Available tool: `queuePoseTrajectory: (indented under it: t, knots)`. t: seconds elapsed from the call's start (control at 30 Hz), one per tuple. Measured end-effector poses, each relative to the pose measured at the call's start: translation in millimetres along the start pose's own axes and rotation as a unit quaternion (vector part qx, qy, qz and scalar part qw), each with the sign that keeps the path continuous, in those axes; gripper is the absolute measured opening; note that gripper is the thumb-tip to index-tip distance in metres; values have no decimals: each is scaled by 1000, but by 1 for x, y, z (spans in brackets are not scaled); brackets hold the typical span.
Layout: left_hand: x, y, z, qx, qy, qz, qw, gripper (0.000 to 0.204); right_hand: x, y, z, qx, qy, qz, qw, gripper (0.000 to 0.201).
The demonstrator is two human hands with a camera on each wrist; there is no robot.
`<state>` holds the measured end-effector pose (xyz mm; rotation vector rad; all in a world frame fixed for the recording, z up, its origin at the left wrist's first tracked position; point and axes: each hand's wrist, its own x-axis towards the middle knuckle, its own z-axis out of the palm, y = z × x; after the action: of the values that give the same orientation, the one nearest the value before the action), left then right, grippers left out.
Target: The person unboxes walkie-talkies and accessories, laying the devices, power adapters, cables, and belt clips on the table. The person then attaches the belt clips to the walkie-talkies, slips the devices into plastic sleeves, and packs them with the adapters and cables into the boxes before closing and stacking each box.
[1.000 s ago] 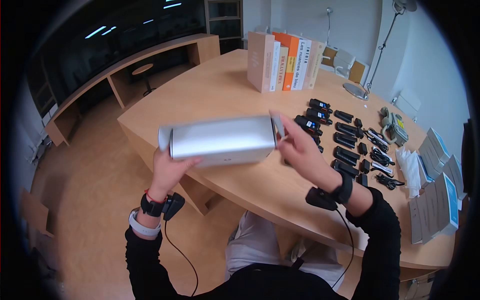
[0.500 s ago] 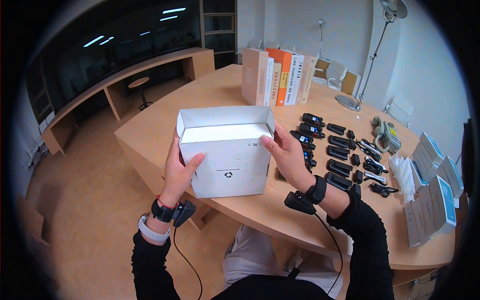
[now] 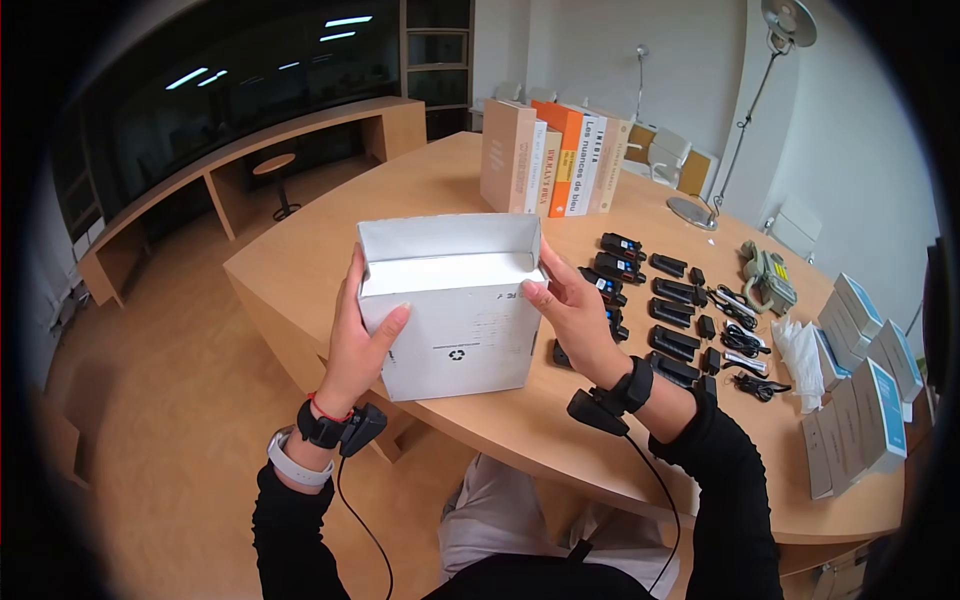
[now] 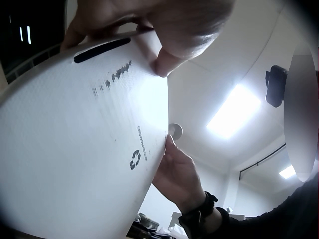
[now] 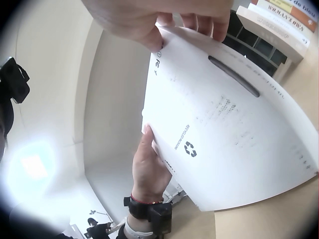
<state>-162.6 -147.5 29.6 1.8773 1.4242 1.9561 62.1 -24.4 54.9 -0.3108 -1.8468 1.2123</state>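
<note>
A white cardboard box (image 3: 455, 345) with a recycling mark stands upright between both hands, close over the front edge of the table (image 3: 330, 230). Its top shows a raised back wall and a plain white surface inside. My left hand (image 3: 352, 335) grips the box's left side, thumb on the printed face. On the opposite side my right hand (image 3: 578, 325) holds it, thumb near the upper right corner. A dark slot (image 5: 234, 75) in the box's side shows in the right wrist view.
Several two-way radios (image 3: 620, 268) lie right of the box, beside rows of black parts (image 3: 675, 342) and cables (image 3: 740, 340). A telephone (image 3: 770, 278), plastic bags (image 3: 798, 360) and boxes (image 3: 855, 430) are further right. Books (image 3: 560, 165) stand behind; a lamp (image 3: 692, 212) stands back right.
The box was tipped on its side a second ago, a silvery face up; it has turned upright with the printed face toward me. Since half a second ago, it has barely moved.
</note>
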Motion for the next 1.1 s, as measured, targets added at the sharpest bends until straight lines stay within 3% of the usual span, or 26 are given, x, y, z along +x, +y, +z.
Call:
queuePoseTrajectory:
  t: [0.13,0.23,0.3,0.37,0.43,0.47,0.53,0.6,0.67,0.77,0.8,0.87,0.9,0.93,0.97,1.03,1.07,1.1]
  knots:
    - [1,6,-3,-74,-7,11,997,75,-3,-2,-5,18,2,-13,1000,53]
    - [1,13,-8,-84,22,1,996,74,-1,-10,-14,-68,-33,-43,996,45]
    - [2,10,-16,-67,-9,-1,998,69,1,-11,-23,-125,-106,-80,983,43]
    - [3,6,-22,-48,-41,-3,998,65,-4,-13,-21,-154,-92,-86,980,42]
    - [2,3,-27,68,-87,68,992,55,-10,-11,-19,-181,-82,-93,976,41]
    - [-1,3,-27,72,-85,67,992,55,-13,-7,-17,-219,-66,-122,966,40]
    - [-8,6,-25,-7,-83,21,996,49,-18,-4,-14,-251,-55,-156,954,40]
    - [-13,1,-27,-13,-83,24,996,52,-20,-4,-13,-220,-60,-107,968,40]
    - [-13,6,-28,-54,-96,-7,994,50,-21,-9,-11,-226,-54,-111,966,40]
    - [-19,20,-24,-26,-63,10,998,47,-23,-28,-14,-228,-60,-95,967,41]
    - [-21,31,-23,-23,-63,18,998,47,-28,-47,-16,-316,-79,-147,934,44]
    - [-28,69,-18,118,-110,156,974,47,-44,-88,-16,-457,-108,-249,847,50]
    - [-28,87,-13,118,-111,156,974,47,-53,-105,-14,-473,-125,-252,835,49]
    - [-28,105,-8,143,-150,210,955,49,-63,-118,-11,-488,-144,-253,823,50]
    - [-28,116,-1,167,-190,265,931,51,-72,-125,-8,-488,-142,-251,824,50]
    - [-27,127,17,143,-195,293,925,51,-87,-136,-7,-456,-200,-126,858,58]
    - [-25,130,25,120,-199,320,919,52,-90,-135,-13,-459,-191,-121,859,58]
    - [-22,129,30,100,-206,314,921,57,-92,-132,-21,-444,-161,-166,866,56]
